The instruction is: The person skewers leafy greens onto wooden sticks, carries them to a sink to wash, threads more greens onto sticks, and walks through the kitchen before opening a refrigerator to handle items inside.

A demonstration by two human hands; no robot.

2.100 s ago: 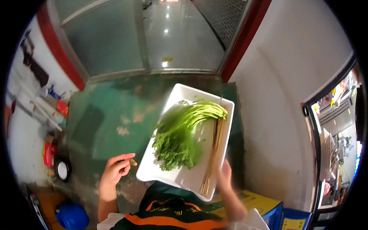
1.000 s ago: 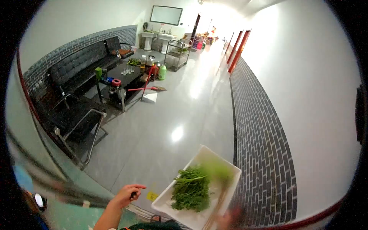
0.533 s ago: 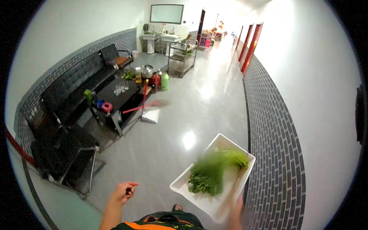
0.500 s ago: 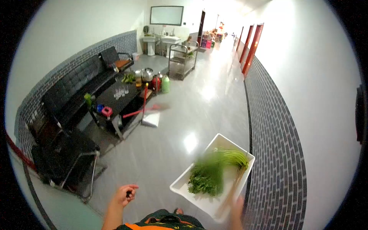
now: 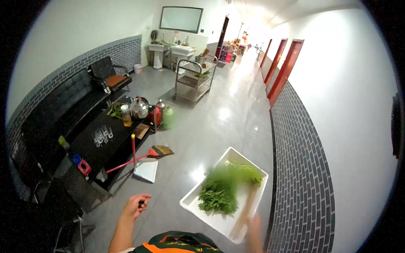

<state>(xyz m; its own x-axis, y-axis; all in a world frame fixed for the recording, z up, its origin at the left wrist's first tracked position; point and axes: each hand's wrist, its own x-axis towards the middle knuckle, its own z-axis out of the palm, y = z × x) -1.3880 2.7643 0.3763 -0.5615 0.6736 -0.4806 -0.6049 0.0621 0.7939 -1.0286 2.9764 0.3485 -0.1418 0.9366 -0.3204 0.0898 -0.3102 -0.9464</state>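
A white rectangular tray is before me on the right, above the grey floor. Leafy green vegetables lie in it, with pale green stems at the far right corner and a bundle of thin tan stalks along the right side. My right hand is at the tray's near right rim, closed there, its fingers blurred. On the left, apart from the tray, my left hand is curled around a small black thing of a kind I cannot make out.
At left stand a black low table with glasses and a kettle, and a black sofa. A broom and white dustpan lie on the floor. Ahead is a metal trolley; a brick-patterned wall runs along the right.
I have moved forward: the table, broom, dustpan and trolley are nearer and lower in view. The tray has come along, shifting slightly left in view. Both hands keep nearly the same pose.
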